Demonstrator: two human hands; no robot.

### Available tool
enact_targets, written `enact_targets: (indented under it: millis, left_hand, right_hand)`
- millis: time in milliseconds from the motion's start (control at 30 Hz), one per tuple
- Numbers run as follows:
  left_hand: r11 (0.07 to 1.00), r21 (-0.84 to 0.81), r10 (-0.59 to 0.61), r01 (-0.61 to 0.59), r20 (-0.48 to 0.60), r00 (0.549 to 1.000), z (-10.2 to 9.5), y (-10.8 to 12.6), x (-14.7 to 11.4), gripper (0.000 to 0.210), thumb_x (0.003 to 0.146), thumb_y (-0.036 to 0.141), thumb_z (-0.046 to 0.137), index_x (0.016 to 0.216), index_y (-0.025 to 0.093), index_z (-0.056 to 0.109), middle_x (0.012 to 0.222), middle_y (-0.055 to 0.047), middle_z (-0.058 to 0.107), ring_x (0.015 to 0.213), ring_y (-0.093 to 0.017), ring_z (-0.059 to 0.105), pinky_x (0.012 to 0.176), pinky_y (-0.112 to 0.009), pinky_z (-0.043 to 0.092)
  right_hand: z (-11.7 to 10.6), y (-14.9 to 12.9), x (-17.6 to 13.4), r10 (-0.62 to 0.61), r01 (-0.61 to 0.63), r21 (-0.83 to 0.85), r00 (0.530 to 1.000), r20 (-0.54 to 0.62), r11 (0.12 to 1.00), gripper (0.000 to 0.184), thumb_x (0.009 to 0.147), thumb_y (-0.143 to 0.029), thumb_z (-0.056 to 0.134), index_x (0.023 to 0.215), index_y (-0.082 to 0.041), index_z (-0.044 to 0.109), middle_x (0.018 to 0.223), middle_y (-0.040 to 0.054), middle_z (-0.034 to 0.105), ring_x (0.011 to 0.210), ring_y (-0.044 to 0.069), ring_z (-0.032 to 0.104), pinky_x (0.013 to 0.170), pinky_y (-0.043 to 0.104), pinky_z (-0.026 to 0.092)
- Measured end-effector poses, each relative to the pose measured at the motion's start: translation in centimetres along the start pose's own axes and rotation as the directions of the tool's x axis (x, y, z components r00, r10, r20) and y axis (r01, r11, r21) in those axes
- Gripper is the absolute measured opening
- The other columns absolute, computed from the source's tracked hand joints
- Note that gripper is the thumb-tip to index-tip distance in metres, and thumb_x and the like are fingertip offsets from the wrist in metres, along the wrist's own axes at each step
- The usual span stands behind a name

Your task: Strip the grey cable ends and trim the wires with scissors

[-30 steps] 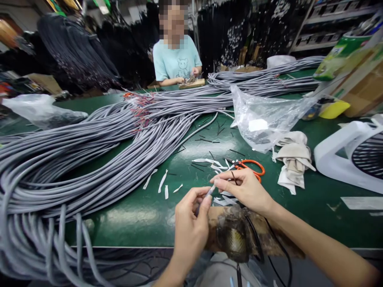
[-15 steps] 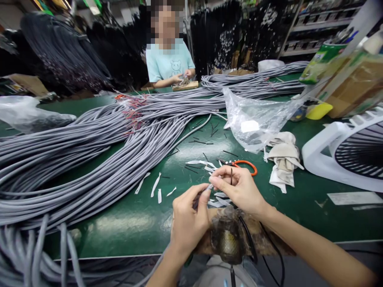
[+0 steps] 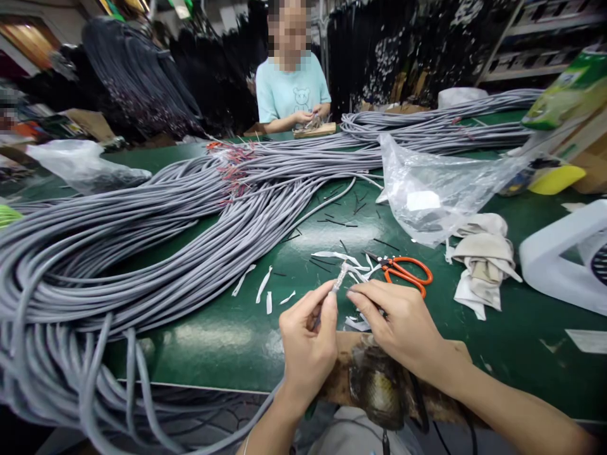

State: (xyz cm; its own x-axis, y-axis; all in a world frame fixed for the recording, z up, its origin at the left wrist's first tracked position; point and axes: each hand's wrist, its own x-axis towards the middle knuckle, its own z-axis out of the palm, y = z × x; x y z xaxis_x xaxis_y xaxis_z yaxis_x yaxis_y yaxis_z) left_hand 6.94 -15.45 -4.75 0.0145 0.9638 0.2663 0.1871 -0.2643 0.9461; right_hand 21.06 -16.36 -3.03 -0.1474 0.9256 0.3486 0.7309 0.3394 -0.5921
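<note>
Two hands meet low in the middle of the view, and the whole matter sits between their fingertips. Left hand (image 3: 307,344) is curled shut, thumb and forefinger pinching the grey cable end (image 3: 332,296), which pokes out from the fist toward one o'clock, long axis tilted up and away, its stripped tip (image 3: 342,273) splaying pale just beyond the jacket. Right hand (image 3: 403,322) comes in from three o'clock, fingers gathered and pointing at nine, their tips just beside the cable but below the bared tip; whether they pinch anything is hard to tell from here, they look closed on nothing or on a sliver too small to make out. So the left does the holding, and the tip lies at about eleven o'clock from the right fingertips, very near. Out from there, white paper scraps (image 3: 332,256) litter the green table (image 3: 227,341) at twelve, and orange-handled scissors (image 3: 408,273) lie at one o'clock of the right hand, close but untouched. Under both wrists rests a scorched wooden block (image 3: 379,379). Further out at ten o'clock sprawls the big grey cable bundle (image 3: 142,246); at two, a clear plastic bag (image 3: 431,189) and crumpled cloth (image 3: 484,256). Far across at twelve, another person (image 3: 291,91) works at their own pile.
</note>
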Motion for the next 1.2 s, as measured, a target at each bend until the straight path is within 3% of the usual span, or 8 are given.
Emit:
enact_targets:
  millis: [267, 500, 600, 733, 900, 967, 1100, 1200]
  left_hand:
    - [0.998, 0.041, 0.056, -0.056, 0.008, 0.998, -0.2, 0.1, -0.2, 0.021, 0.080, 0.020, 0.055, 0.097, 0.017, 0.067, 0.077, -0.003, 0.066, 0.058, -0.011, 0.059, 0.053, -0.018, 0.047]
    - [0.998, 0.045, 0.043, -0.046, 0.056, 0.997, -0.2, 0.1, -0.3, 0.019, 0.082, 0.019, 0.053, 0.096, 0.017, 0.065, 0.084, -0.005, 0.067, 0.069, -0.013, 0.061, 0.061, -0.020, 0.048]
    - [0.982, 0.146, 0.117, -0.124, 0.056, 0.992, -0.2, 0.0, -0.3, 0.020, 0.080, 0.017, 0.054, 0.097, 0.016, 0.065, 0.073, -0.003, 0.064, 0.059, -0.011, 0.057, 0.053, -0.019, 0.044]
    - [0.947, 0.245, 0.188, -0.207, 0.098, 0.977, -0.1, 0.0, -0.3, 0.021, 0.079, 0.014, 0.055, 0.097, 0.014, 0.065, 0.064, -0.001, 0.059, 0.047, -0.007, 0.046, 0.046, -0.018, 0.037]
    - [0.970, 0.181, 0.147, -0.163, 0.098, 0.984, 0.1, 0.2, -0.3, 0.018, 0.079, 0.013, 0.053, 0.092, 0.016, 0.065, 0.070, -0.002, 0.062, 0.056, -0.009, 0.055, 0.052, -0.018, 0.042]
    - [0.967, 0.191, 0.158, -0.170, 0.078, 0.984, 0.1, 0.3, -0.5, 0.017, 0.079, 0.013, 0.053, 0.091, 0.015, 0.065, 0.071, -0.003, 0.063, 0.058, -0.010, 0.057, 0.053, -0.018, 0.044]
    - [0.890, 0.321, 0.324, -0.325, 0.060, 0.944, -0.1, 0.1, -0.7, 0.019, 0.076, 0.011, 0.055, 0.092, 0.011, 0.066, 0.059, -0.001, 0.059, 0.045, -0.008, 0.049, 0.045, -0.019, 0.039]
    - [0.874, 0.362, 0.332, -0.323, 0.040, 0.942, -0.3, -0.2, -0.2, 0.020, 0.077, 0.012, 0.054, 0.092, 0.011, 0.067, 0.059, -0.003, 0.062, 0.046, -0.009, 0.052, 0.046, -0.020, 0.042]
  right_hand:
    - [0.0, -0.1, 0.1, 0.050, -0.053, 0.038, 0.996, 0.080, 0.998, 0.028, 0.090, -0.028, 0.038, 0.079, -0.020, 0.063, 0.075, 0.0033, 0.066, 0.073, 0.015, 0.060, 0.071, 0.025, 0.043]
    - [0.0, 0.0, 0.4, 0.096, -0.125, 0.185, 0.983, 0.158, 0.975, 0.036, 0.090, -0.032, 0.038, 0.062, -0.017, 0.054, 0.055, -0.0019, 0.053, 0.051, 0.009, 0.046, 0.051, 0.021, 0.034]
    - [0.0, -0.2, 0.4, 0.109, -0.145, 0.203, 0.977, 0.181, 0.968, 0.036, 0.090, -0.033, 0.037, 0.062, -0.017, 0.054, 0.054, -0.0023, 0.052, 0.049, 0.009, 0.044, 0.047, 0.021, 0.032]
    - [0.4, -0.3, -0.1, -0.044, 0.046, 0.039, 0.998, -0.050, 0.998, 0.027, 0.089, -0.021, 0.040, 0.071, -0.016, 0.058, 0.062, 0.0011, 0.060, 0.057, 0.011, 0.053, 0.055, 0.021, 0.037]
    - [0.9, 0.1, -0.7, -0.367, 0.291, -0.284, 0.892, -0.266, 0.914, 0.016, 0.082, -0.015, 0.049, 0.073, -0.013, 0.063, 0.052, 0.0010, 0.056, 0.047, 0.011, 0.046, 0.049, 0.025, 0.032]
    - [1.0, 0.2, -0.4, -0.368, 0.298, -0.267, 0.889, -0.271, 0.917, 0.015, 0.082, -0.014, 0.050, 0.074, -0.013, 0.062, 0.053, 0.0011, 0.057, 0.048, 0.011, 0.047, 0.050, 0.025, 0.033]
    - [1.3, -0.1, 0.0, -0.181, 0.173, -0.054, 0.947, -0.264, 0.983, 0.018, 0.084, -0.011, 0.046, 0.072, -0.014, 0.060, 0.062, 0.0008, 0.062, 0.053, 0.009, 0.054, 0.055, 0.020, 0.040]
    - [1.5, -0.7, -0.5, -0.256, 0.237, -0.100, 0.925, -0.282, 0.966, 0.022, 0.085, -0.013, 0.044, 0.068, -0.015, 0.059, 0.057, 0.0010, 0.060, 0.050, 0.010, 0.052, 0.053, 0.022, 0.039]
